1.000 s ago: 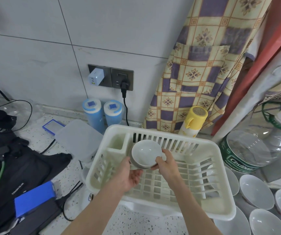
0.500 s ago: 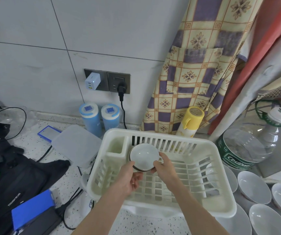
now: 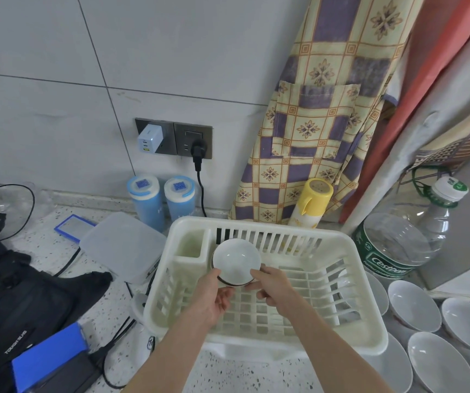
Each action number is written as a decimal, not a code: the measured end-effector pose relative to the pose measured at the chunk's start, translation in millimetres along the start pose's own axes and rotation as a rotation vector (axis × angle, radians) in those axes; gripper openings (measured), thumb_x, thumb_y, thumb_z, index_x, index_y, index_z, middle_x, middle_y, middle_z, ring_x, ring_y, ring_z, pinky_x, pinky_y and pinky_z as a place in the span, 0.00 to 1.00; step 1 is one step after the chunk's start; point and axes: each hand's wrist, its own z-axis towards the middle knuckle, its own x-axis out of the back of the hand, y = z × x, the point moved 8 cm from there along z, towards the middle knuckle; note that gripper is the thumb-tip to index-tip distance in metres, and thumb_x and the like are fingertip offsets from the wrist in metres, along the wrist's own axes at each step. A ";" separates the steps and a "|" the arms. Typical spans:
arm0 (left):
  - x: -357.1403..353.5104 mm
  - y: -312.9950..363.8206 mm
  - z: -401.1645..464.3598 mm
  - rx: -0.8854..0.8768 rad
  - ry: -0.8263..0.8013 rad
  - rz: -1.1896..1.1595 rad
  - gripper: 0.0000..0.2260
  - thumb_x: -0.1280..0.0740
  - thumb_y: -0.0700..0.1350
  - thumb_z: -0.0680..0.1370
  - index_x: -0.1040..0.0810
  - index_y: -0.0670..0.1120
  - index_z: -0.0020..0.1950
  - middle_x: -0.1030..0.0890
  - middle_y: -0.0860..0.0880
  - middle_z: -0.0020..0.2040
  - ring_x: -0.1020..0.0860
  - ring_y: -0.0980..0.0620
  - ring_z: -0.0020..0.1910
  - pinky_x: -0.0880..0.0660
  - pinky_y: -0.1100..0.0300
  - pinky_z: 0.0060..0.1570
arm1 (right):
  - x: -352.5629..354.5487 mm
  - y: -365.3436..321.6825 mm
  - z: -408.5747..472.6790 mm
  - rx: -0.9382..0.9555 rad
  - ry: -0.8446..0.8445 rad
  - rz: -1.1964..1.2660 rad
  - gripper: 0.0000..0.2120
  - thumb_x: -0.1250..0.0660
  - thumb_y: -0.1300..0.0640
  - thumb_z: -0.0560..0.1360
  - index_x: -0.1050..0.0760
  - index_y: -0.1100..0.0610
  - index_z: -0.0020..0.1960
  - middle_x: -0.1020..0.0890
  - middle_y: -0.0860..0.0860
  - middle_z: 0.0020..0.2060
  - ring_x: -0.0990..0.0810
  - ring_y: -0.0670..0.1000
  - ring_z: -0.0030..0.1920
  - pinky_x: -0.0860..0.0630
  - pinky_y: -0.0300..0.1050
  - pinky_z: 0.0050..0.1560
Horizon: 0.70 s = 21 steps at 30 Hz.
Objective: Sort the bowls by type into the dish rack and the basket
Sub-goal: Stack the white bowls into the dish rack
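On the speckled worktop [image 3: 58,259] a black bag [image 3: 15,302] lies at the left, a blue box [image 3: 48,360] against it. Two blue-lidded canisters [image 3: 161,198] stand at the wall under a socket plate [image 3: 174,139] carrying a white charger [image 3: 150,139] and a black plug [image 3: 199,148]. A frosted plastic lidded container [image 3: 123,245] sits near them. A checked apron [image 3: 321,117] hangs behind a yellow-capped bottle [image 3: 311,201], perhaps a spray. A large clear water jug [image 3: 406,236] stands at the right.
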 end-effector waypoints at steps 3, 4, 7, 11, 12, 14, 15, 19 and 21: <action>0.8 0.2 1.5 -0.005 0.009 -0.013 0.06 0.39 0.46 0.81 0.28 0.45 0.46 0.21 0.41 0.36 0.26 0.52 0.25 0.36 0.68 0.16 | -4.5 1.4 0.8 -0.010 -0.009 0.004 0.08 0.35 0.52 0.77 0.24 0.53 0.55 0.15 0.57 0.42 0.30 0.46 0.21 0.42 0.36 0.20; 0.7 0.1 1.4 -0.003 0.010 -0.019 0.06 0.39 0.46 0.81 0.28 0.45 0.46 0.21 0.41 0.36 0.26 0.52 0.26 0.36 0.68 0.17 | -6.6 1.9 0.4 -0.020 -0.018 0.017 0.08 0.35 0.51 0.77 0.25 0.52 0.54 0.15 0.57 0.43 0.30 0.46 0.22 0.42 0.36 0.20; -0.7 -0.1 0.8 0.005 0.004 -0.033 0.06 0.38 0.46 0.81 0.29 0.45 0.46 0.23 0.42 0.36 0.26 0.51 0.29 0.36 0.68 0.17 | -10.6 3.7 -2.0 -0.055 -0.032 0.057 0.10 0.35 0.49 0.78 0.27 0.52 0.56 0.16 0.58 0.46 0.30 0.47 0.25 0.42 0.36 0.20; -4.3 -0.2 -2.6 0.022 -0.026 -0.033 0.07 0.38 0.46 0.81 0.29 0.43 0.49 0.24 0.42 0.35 0.27 0.51 0.28 0.34 0.68 0.18 | -15.7 5.9 -8.7 -0.101 -0.058 0.092 0.15 0.37 0.49 0.78 0.30 0.54 0.61 0.18 0.58 0.48 0.30 0.47 0.28 0.44 0.35 0.19; -5.0 -0.6 -3.6 0.035 -0.044 -0.035 0.08 0.38 0.46 0.81 0.29 0.42 0.52 0.24 0.42 0.35 0.26 0.51 0.27 0.34 0.68 0.18 | -16.7 5.4 -11.9 -0.102 -0.062 0.089 0.16 0.37 0.49 0.79 0.31 0.55 0.63 0.19 0.58 0.49 0.29 0.47 0.28 0.44 0.35 0.18; -5.5 -0.6 -6.5 0.065 -0.102 -0.030 0.13 0.39 0.47 0.81 0.31 0.41 0.61 0.23 0.40 0.38 0.24 0.50 0.25 0.33 0.67 0.18 | -14.9 1.2 -21.8 -0.074 -0.031 0.046 0.20 0.38 0.49 0.79 0.33 0.57 0.67 0.21 0.57 0.51 0.26 0.47 0.27 0.43 0.35 0.18; -6.4 -0.5 -8.7 0.079 -0.144 -0.019 0.16 0.39 0.47 0.81 0.32 0.40 0.64 0.23 0.40 0.40 0.23 0.50 0.25 0.33 0.67 0.18 | -10.7 -1.7 -27.9 -0.039 0.005 0.010 0.21 0.39 0.49 0.79 0.34 0.57 0.69 0.21 0.56 0.51 0.24 0.47 0.27 0.41 0.35 0.20; -10.6 1.8 -29.4 0.056 -0.259 0.116 0.17 0.42 0.48 0.81 0.35 0.38 0.65 0.20 0.39 0.46 0.21 0.51 0.27 0.32 0.65 0.20 | 16.7 -11.8 -63.0 0.145 0.131 -0.083 0.26 0.38 0.49 0.79 0.38 0.52 0.75 0.20 0.49 0.51 0.23 0.44 0.27 0.33 0.39 0.32; -11.9 2.3 -44.9 -0.011 -0.273 0.129 0.16 0.40 0.46 0.80 0.31 0.37 0.64 0.16 0.40 0.47 0.21 0.52 0.27 0.31 0.64 0.22 | 34.2 -11.4 -86.0 0.236 0.176 -0.030 0.22 0.38 0.50 0.78 0.34 0.49 0.72 0.17 0.46 0.50 0.25 0.43 0.25 0.31 0.38 0.33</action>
